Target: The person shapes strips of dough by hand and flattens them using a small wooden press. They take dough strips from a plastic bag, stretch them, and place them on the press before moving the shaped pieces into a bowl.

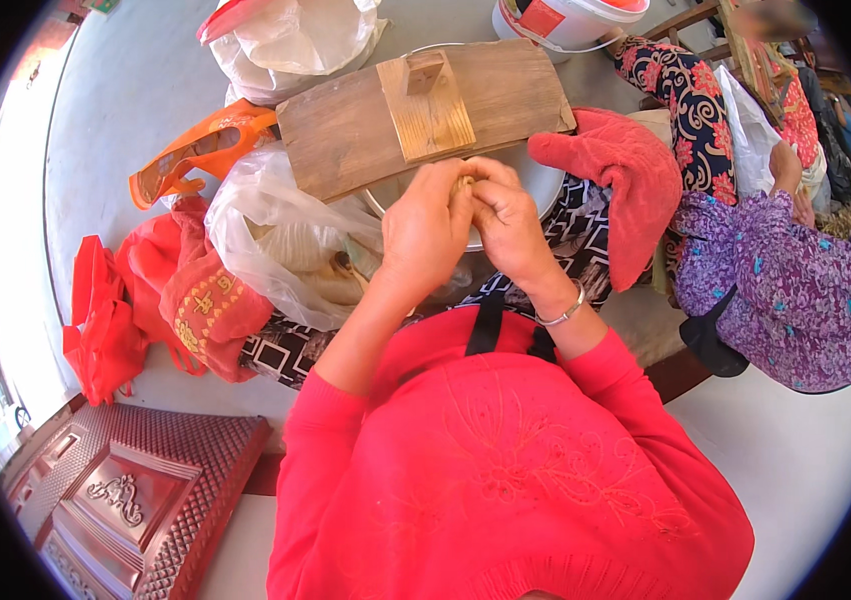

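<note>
Left hand [427, 222] and right hand [511, 222] meet above a metal basin [548, 178], at the near edge of a wooden board [340, 130]. Fingertips closed together — gripping a small yellowish piece [466, 182] between them, apparently; mostly hidden, kind unclear. Clear plastic bag [260, 215] lies beside the left forearm — open-mouthed, pale contents.

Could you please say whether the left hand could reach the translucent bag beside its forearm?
Probably yes: the translucent bag lies left of the left hand, with nothing visible between them, though that hand and the right hand pinch something small.
</note>
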{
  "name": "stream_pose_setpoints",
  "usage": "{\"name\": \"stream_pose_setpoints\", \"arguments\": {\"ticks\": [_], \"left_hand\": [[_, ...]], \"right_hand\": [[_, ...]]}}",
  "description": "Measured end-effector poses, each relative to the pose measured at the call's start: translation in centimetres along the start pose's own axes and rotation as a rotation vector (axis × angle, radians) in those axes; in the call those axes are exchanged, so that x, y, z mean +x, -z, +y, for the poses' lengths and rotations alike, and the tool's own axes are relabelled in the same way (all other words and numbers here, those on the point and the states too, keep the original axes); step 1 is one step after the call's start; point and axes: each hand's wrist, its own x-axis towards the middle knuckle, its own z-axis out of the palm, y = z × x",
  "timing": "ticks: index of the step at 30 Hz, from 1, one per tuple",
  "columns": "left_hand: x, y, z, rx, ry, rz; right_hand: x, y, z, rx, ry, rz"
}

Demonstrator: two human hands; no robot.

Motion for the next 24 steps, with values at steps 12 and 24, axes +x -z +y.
{"name": "stream_pose_setpoints", "arguments": {"ticks": [12, 24], "left_hand": [[-4.8, -0.6, -3.7, -0.338, 0.197, -0.054], [-1.6, 0.8, -2.9, 0.342, -0.309, 0.076]], "right_hand": [[0.8, 0.0, 2.3, 0.453, -0.178, 0.166], [1.1, 4.3, -2.7, -0.194, 0.077, -0.022]]}}
